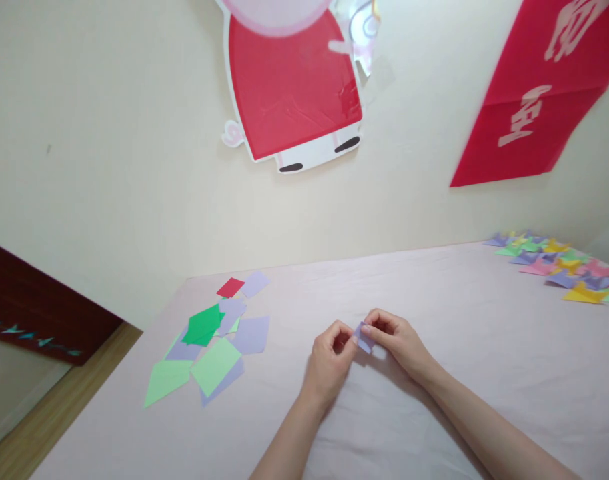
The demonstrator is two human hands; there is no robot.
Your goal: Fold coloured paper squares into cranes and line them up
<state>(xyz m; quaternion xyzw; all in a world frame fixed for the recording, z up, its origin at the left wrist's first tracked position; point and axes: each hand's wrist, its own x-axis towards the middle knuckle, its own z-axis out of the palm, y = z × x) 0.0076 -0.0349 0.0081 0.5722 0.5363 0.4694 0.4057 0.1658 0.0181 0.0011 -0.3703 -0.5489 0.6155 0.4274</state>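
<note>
Cream wall [109, 167] fills the upper half of the view, and a pale pink table [434, 413] spreads below it. At the far left, about nine o'clock from the hands, a dark red board [34, 300] leans at the wall's foot above a strip of wooden floor [59, 400]. On the table's left part lie loose sheets [211, 363], flat and overlapping: light green, lilac, one dark green, one red at the far edge. At twelve o'clock a cutout [294, 87] with a red dress hangs on the wall.

Near the table's middle the left hand [329, 363] is curled, thumb and fingers pinched narrow on the left edge of a lilac paper [364, 340]. This small folded piece sits between the two hands, just over the table. The right hand [399, 340] pinches its right side, fingertips close together on top.

At one o'clock a red banner [534, 100] slants across the wall. At two o'clock, along the far right edge, sits a pile [559, 267] of folded pieces in purple, yellow, green and pink, well apart from the hands.
</note>
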